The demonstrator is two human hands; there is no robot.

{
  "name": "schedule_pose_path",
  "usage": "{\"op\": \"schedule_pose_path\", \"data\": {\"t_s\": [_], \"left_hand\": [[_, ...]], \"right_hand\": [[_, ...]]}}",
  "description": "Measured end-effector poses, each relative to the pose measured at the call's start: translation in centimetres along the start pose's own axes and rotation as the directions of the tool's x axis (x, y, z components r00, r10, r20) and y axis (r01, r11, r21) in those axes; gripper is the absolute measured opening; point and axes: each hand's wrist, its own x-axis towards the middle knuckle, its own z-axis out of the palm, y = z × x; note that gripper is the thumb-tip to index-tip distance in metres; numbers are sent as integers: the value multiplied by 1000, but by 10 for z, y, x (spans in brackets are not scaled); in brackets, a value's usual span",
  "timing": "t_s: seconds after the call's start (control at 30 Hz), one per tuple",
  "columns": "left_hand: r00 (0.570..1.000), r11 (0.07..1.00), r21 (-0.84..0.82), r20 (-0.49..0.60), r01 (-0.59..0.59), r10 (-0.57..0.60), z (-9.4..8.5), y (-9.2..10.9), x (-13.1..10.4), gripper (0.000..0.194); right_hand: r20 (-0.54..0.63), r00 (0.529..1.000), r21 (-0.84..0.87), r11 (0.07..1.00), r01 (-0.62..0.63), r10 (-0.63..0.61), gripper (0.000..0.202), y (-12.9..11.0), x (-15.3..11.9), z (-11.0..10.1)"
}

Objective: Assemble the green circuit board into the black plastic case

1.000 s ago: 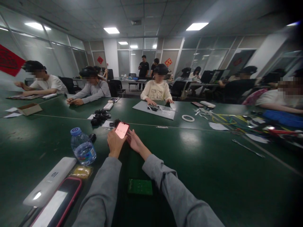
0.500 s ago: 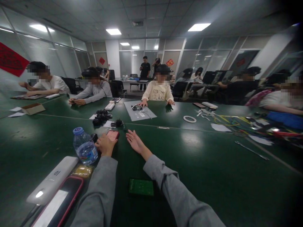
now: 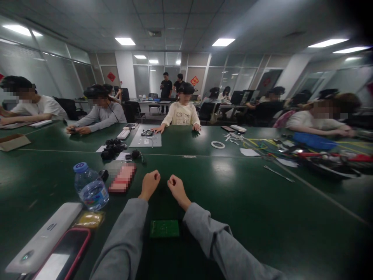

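Left hand (image 3: 150,184) moved off; phone (image 3: 122,178) lies to its left.

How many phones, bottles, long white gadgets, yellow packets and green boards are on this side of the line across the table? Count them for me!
Phones: 2, a pink phone and a red-edged phone
Bottle: 1
Long white gadget: 1
Yellow packet: 1
Green board: 1
Total: 6
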Motion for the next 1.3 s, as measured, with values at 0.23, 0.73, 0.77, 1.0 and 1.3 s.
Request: {"op": "schedule_pose_path", "data": {"t_s": [0.23, 0.73, 0.77, 1.0, 1.3], "left_hand": [[993, 945, -320, 74, -67, 96, 33, 20, -16, 29], [989, 870, -488, 85, -67, 124, 47, 51, -30, 33], [988, 870, -488, 89, -68, 126, 45, 51, -32, 33], [994, 870, -494, 95, 2, 52, 32, 43, -43, 34], [990, 848, -524, 143, 77, -1, 28, 41, -51, 37]], "right_hand": [[-156, 986, -95, 993, -69, 54, 28, -9, -43, -56], [-216, 976, -195, 981, -17, -26, 28, -21, -63, -60], [-216, 976, -192, 981, -14, -28, 28, -21, -63, -60], [-214, 977, -127, 992, -5, -23, 30, -20, -64, -59], [-221, 975, -64, 998, -27, 12, 36, -18, -65, -60]]}}
